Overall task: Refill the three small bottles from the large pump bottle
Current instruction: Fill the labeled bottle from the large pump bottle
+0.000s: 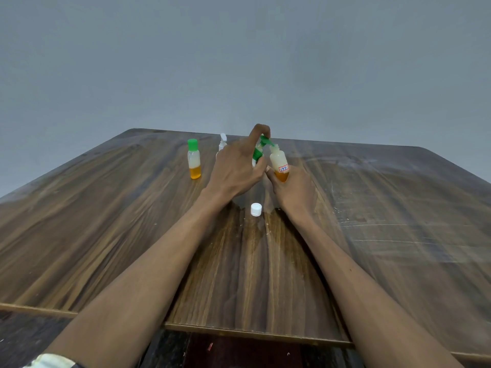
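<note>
The right hand (pixel 293 191) grips a small open bottle (pixel 279 163), tilted under the green pump (pixel 261 147) of the large bottle mid-table. The left hand (pixel 235 170) holds that pump, one finger on top. A green-capped bottle (pixel 194 162) stands at nine o'clock, a white cap (pixel 256 209) at six.

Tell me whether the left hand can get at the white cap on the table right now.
Probably not at once: the left hand is busy pressing the green pump. The white cap itself lies uncovered between both wrists.
</note>
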